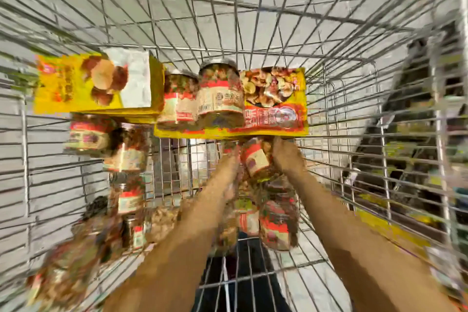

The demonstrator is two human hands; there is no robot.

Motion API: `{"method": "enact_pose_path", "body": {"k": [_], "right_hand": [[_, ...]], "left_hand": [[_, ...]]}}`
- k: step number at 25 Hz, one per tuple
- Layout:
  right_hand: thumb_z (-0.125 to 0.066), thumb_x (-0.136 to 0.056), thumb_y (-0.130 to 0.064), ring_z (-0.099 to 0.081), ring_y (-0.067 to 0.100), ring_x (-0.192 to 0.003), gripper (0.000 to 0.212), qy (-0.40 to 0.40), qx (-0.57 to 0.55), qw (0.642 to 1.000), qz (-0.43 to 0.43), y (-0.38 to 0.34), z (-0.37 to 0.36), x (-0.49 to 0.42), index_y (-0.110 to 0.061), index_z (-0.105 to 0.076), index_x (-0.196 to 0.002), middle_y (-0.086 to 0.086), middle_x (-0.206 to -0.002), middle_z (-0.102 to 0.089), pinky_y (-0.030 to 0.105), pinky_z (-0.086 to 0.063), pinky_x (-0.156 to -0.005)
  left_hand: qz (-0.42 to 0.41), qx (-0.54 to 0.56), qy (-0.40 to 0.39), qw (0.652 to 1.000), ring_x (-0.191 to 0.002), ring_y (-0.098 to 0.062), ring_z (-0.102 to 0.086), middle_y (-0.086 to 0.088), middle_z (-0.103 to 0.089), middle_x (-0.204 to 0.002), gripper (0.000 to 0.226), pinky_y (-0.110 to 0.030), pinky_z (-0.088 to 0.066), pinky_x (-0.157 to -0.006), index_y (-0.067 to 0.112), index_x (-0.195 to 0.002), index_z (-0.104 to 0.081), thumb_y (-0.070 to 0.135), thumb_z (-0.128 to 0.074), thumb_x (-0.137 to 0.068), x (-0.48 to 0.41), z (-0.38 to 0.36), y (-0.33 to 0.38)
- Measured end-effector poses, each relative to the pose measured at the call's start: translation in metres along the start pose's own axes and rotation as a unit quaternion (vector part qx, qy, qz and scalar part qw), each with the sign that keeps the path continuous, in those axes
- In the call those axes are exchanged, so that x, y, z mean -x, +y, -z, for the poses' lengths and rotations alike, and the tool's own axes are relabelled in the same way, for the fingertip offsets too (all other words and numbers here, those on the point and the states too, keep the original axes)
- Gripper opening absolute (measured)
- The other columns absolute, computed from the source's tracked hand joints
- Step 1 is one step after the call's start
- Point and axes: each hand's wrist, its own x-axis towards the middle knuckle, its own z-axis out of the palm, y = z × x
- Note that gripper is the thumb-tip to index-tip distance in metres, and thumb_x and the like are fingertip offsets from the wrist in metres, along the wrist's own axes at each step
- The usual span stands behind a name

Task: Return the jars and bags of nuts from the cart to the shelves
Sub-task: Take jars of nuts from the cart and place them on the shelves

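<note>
I look straight down into a wire cart (329, 119). Both my arms reach in toward a red-labelled jar of nuts (255, 159) near the middle. My left hand (231, 159) lies against its left side and my right hand (286, 157) against its right side; blur hides the fingers. Just beyond lies a yellow bag of nuts (276, 99) with two jars (217, 94) resting on it. A second yellow bag (96, 83) lies at the far left. Several more jars (126, 152) are strewn along the left and under my arms.
The cart's wire walls rise on all sides around my arms. Shelves with goods (417, 134) show blurred through the right wall. Grey floor shows through the bottom grid.
</note>
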Motion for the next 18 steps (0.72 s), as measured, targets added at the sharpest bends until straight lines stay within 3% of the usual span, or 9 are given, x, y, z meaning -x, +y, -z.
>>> {"method": "enact_pose_path", "body": {"k": [4,7,8,10,13,14,16,18], "right_hand": [[-0.024,-0.099,-0.006,-0.054,0.043,-0.112,0.032,0.022,0.016,1.000,-0.005,-0.008,-0.018,-0.002,0.007,-0.040,-0.124,0.031,-0.122,-0.053,0.046,-0.043,-0.087],[-0.022,-0.103,-0.025,-0.052,0.040,-0.115,0.043,0.013,-0.137,0.989,-0.056,-0.017,-0.008,0.012,0.003,-0.049,-0.122,0.028,-0.126,-0.053,0.042,-0.040,-0.094],[-0.020,-0.103,-0.032,-0.055,0.037,-0.111,0.049,0.008,-0.253,0.964,-0.081,-0.020,-0.002,0.020,-0.001,-0.055,-0.118,0.025,-0.122,-0.057,0.040,-0.042,-0.093],[-0.022,-0.102,-0.037,-0.060,0.033,-0.093,0.049,-0.025,-0.461,0.882,-0.098,-0.028,0.011,0.036,-0.008,-0.061,-0.104,0.020,-0.106,-0.062,0.041,-0.048,-0.089],[-0.020,-0.099,-0.046,-0.058,0.039,-0.106,0.061,-0.135,-0.630,0.763,-0.061,-0.028,0.031,0.051,-0.005,-0.058,-0.122,0.025,-0.118,-0.060,0.054,-0.043,-0.099],[-0.020,-0.097,-0.049,-0.059,0.037,-0.105,0.062,-0.148,-0.662,0.733,-0.052,-0.023,0.037,0.051,-0.007,-0.060,-0.119,0.023,-0.115,-0.062,0.053,-0.045,-0.097],[-0.022,-0.094,-0.051,-0.061,0.033,-0.097,0.058,-0.135,-0.705,0.694,-0.052,-0.012,0.046,0.048,-0.012,-0.063,-0.106,0.016,-0.105,-0.065,0.049,-0.046,-0.094],[-0.025,-0.093,-0.051,-0.061,0.032,-0.090,0.053,-0.106,-0.735,0.667,-0.059,0.001,0.047,0.045,-0.015,-0.062,-0.101,0.014,-0.101,-0.064,0.045,-0.048,-0.090]], "left_hand": [[-0.011,0.031,0.007,0.999,-0.038,-0.004,-0.052,0.003,-0.060,-0.052,0.032,-0.019,-0.044,-0.045,0.011,-0.085,-0.062,0.033,-0.044,-0.098,0.001,-0.011,-0.004],[-0.065,0.018,-0.037,0.997,-0.050,-0.004,-0.061,-0.002,-0.067,-0.077,0.036,-0.018,-0.051,-0.054,0.003,-0.107,-0.063,0.029,-0.040,-0.100,0.032,0.008,0.008],[-0.098,-0.001,-0.050,0.994,-0.054,-0.001,-0.062,-0.002,-0.067,-0.084,0.037,-0.014,-0.051,-0.053,0.000,-0.110,-0.061,0.027,-0.038,-0.100,0.044,0.016,0.014],[-0.166,-0.030,-0.077,0.983,-0.066,-0.002,-0.064,-0.004,-0.068,-0.090,0.040,-0.013,-0.053,-0.059,-0.006,-0.111,-0.060,0.024,-0.035,-0.101,0.064,0.030,0.031],[-0.241,-0.062,-0.196,0.948,-0.070,-0.006,-0.070,0.003,-0.074,-0.076,0.034,-0.017,-0.056,-0.067,0.008,-0.092,-0.066,0.021,-0.035,-0.100,0.082,0.041,0.054],[-0.243,-0.080,-0.197,0.946,-0.069,-0.006,-0.070,0.004,-0.074,-0.074,0.032,-0.017,-0.055,-0.066,0.012,-0.089,-0.066,0.021,-0.036,-0.099,0.079,0.046,0.055],[-0.199,-0.134,-0.107,0.965,-0.067,-0.008,-0.067,0.003,-0.072,-0.071,0.029,-0.021,-0.053,-0.067,0.014,-0.085,-0.063,0.019,-0.037,-0.099,0.062,0.055,0.048],[-0.126,-0.232,0.025,0.964,-0.084,-0.021,-0.064,-0.013,-0.070,-0.091,0.025,-0.033,-0.049,-0.079,0.009,-0.093,-0.063,0.021,-0.041,-0.098,0.037,0.065,0.026]]}}
